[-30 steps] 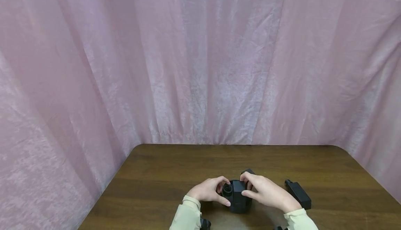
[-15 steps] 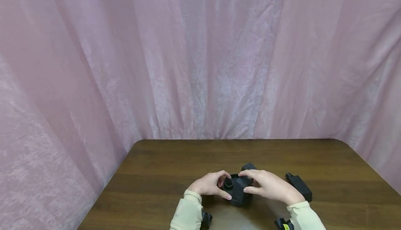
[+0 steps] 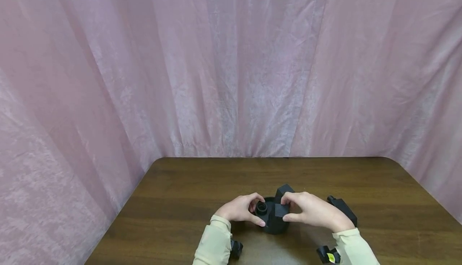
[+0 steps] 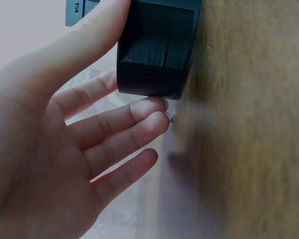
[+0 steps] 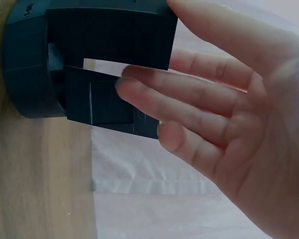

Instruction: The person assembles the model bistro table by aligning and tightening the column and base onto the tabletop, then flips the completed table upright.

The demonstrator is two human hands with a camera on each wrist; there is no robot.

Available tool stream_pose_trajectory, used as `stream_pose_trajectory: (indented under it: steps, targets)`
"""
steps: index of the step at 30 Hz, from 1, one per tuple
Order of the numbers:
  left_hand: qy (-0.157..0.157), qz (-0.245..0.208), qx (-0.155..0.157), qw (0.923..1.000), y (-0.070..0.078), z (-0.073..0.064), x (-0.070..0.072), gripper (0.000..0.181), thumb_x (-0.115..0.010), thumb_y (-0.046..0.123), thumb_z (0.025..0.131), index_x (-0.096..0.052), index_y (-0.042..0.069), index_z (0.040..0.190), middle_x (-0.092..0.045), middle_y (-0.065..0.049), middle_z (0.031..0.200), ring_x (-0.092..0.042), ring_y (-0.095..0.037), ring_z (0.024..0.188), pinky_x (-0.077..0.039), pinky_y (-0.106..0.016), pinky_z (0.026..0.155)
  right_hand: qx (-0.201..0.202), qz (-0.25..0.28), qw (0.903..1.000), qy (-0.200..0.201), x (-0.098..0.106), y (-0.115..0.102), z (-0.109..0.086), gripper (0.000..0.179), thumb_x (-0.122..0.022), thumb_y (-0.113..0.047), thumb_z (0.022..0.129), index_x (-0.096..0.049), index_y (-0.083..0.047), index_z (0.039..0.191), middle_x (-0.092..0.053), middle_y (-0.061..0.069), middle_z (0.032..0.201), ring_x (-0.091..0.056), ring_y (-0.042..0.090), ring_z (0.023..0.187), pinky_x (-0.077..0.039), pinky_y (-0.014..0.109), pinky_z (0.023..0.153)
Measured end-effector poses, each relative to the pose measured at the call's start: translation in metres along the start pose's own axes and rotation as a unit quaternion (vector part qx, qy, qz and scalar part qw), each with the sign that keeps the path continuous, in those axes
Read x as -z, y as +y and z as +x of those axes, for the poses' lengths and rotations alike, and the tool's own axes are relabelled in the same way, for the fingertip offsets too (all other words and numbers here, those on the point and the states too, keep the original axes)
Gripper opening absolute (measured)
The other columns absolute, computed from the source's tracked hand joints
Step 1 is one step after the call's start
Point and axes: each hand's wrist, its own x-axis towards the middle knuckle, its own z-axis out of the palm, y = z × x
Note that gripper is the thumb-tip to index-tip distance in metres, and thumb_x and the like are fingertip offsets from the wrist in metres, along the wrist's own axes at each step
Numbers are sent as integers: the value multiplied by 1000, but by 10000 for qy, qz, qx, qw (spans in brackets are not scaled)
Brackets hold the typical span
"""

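Note:
A low, round black base (image 3: 276, 228) stands on the table in the head view, with a short round collar (image 3: 261, 208) on its left part. My left hand (image 3: 241, 209) holds the base from the left, thumb on the near side and fingers behind. My right hand (image 3: 310, 211) pinches a black angular block (image 3: 280, 210) on the right of the base, between thumb and index finger. Behind it rises a second black block (image 3: 284, 191). In the right wrist view, a gap separates the pinched block (image 5: 114, 32) from the other block (image 5: 104, 99), which my other fingers overlap.
Another black block with a small knob (image 3: 342, 208) lies on the wooden table (image 3: 202, 177) beyond my right wrist. Black wrist devices (image 3: 236, 249) show below both sleeves. A pink curtain (image 3: 231, 76) hangs behind the table's far edge.
The block in my right hand has swung from across the base to upright at its right side, uncovering more of the base. My left hand keeps its hold. The head view has tilted slightly down.

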Motion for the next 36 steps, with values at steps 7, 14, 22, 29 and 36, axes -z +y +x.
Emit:
stream_pose_trajectory:
  steps: [7,14,22,29,36]
  targets:
    - [-66,-62,39,10000,-1,2,0,61,-78,38,65,-50,21,117,-53,2,81,-46,-5,69,-39,-19,60,-36,812,9934,-809,2,-1,-1,50,-63,-38,80,-46,-19,124,-60,-6,93,-54,-3,72,-44,20,62]
    - [-104,-98,7,9999,-2,4,-1,60,-77,38,66,-50,22,116,-54,2,82,-47,-5,70,-39,-19,61,440,589,9945,-742,1,0,-2,39,-62,-31,83,-52,-21,119,-55,-11,94,-53,2,80,-45,23,69]
    - [-83,-133,126,9998,-2,3,-4,58,-77,39,65,-50,24,114,-53,4,80,-46,-4,69,-39,-19,61,542,385,9962,-564,-3,-1,-1,33,-62,-33,82,-51,-25,112,-55,-11,108,-53,3,89,-44,23,70]
    - [-78,-173,147,9997,-2,3,-5,58,-78,37,65,-50,23,114,-53,5,80,-46,-4,68,-39,-19,60,902,457,9934,-547,-7,-1,-1,42,-53,-41,85,-47,-29,126,-47,-10,92,-41,-5,62,-39,15,56]
    - [-103,-112,113,9998,0,2,-3,59,-77,38,66,-50,22,116,-53,5,81,-46,-3,68,-40,-18,60,616,859,9897,-967,-4,-3,-2,50,-62,-27,83,-44,-30,129,-45,-6,107,-46,-4,65,-42,16,57]
